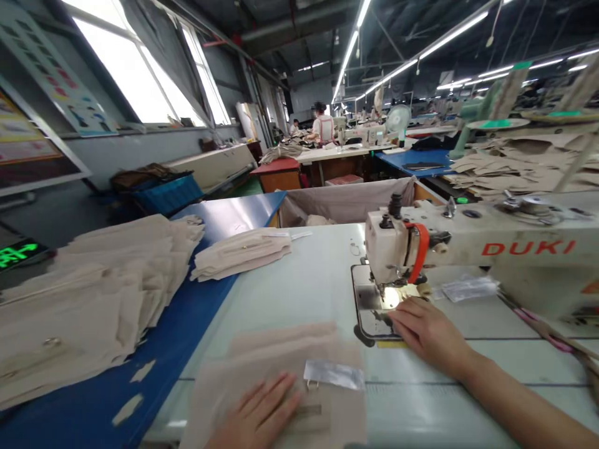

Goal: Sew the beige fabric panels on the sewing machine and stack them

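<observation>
Beige cloth: lying flat on the pale table, partly blurred, running off the bottom of view. Directly under the left hand, reaching out past the fingertips and to both sides. Apart from the right hand: below it and to its left, with bare table between.

On the cloth, just right of the left hand: a shiny strip, with a small metal ring at its lower edge.

Left hand: palm down, fingers slightly spread, laid on the cloth. Right hand: up at the sewing machine, by the metal plate, fingers together and pointing toward the lit spot under the machine's head. Impossible to tell whether pinching anything there.

Left of the cloth, apart from it: a big pile of similar beige pieces on the blue table. Beyond the cloth: a smaller bundle, lying across the line between blue and pale tops. Near the machine, beyond the right hand: a clear packet.
</observation>
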The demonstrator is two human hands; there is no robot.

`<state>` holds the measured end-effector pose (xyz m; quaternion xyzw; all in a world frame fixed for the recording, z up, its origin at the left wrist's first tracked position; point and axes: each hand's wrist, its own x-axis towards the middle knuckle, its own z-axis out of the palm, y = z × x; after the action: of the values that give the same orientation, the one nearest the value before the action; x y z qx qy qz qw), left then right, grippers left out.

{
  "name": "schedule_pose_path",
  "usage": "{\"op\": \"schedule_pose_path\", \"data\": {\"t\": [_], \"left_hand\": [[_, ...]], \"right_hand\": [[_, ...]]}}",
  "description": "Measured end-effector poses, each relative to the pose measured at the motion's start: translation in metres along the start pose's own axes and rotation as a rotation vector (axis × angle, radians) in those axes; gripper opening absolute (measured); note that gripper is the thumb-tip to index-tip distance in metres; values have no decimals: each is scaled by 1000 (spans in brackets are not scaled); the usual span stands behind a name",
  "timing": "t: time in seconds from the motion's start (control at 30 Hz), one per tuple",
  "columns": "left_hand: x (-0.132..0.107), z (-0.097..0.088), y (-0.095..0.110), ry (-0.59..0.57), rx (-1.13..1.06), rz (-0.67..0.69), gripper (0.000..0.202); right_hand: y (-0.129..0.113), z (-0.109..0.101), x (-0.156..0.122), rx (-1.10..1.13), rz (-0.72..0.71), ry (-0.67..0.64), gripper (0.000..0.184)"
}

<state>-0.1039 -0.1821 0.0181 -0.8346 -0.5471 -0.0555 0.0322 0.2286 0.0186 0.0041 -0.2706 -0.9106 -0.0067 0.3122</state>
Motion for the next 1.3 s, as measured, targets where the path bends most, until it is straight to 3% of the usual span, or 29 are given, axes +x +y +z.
{"op": "schedule_pose_path", "data": {"t": [0.1,0.2,0.3,0.4,0.53,0.63,0.7,0.8,0.87,0.97,1.03,1.2,1.3], "left_hand": [[17,-45,-34,208,-47,-209,43],[66,-106,-87,509,100,-656,32],[121,-139,-139,602,185,-735,42],[160,-123,-175,480,184,-687,37],[174,-59,-190,304,172,-701,29],[158,-28,-181,271,186,-724,35],[136,-25,-171,274,197,-718,43],[84,-39,-156,306,224,-711,46],[43,-54,-150,419,299,-762,46],[-11,-71,-153,617,404,-1054,54],[-34,-75,-159,612,377,-1199,61],[-52,-73,-169,520,344,-1152,54],[-48,-76,-155,525,320,-1067,45]], "right_hand": [[2,3,-2,-2,-7,12,24],[4,6,-4,-19,-12,20,26],[5,6,-5,-65,-33,35,30],[7,6,-6,-109,-79,89,34],[9,6,-4,-142,-131,157,35],[12,7,-4,-154,-170,187,35],[14,8,-5,-158,-194,192,34],[18,7,-8,-162,-238,191,33],[20,5,-10,-166,-248,209,33],[19,1,-11,-168,-234,255,34],[18,-1,-10,-162,-228,267,33],[16,0,-9,-130,-232,277,32],[17,-7,-12,-101,-181,275,29]]}}
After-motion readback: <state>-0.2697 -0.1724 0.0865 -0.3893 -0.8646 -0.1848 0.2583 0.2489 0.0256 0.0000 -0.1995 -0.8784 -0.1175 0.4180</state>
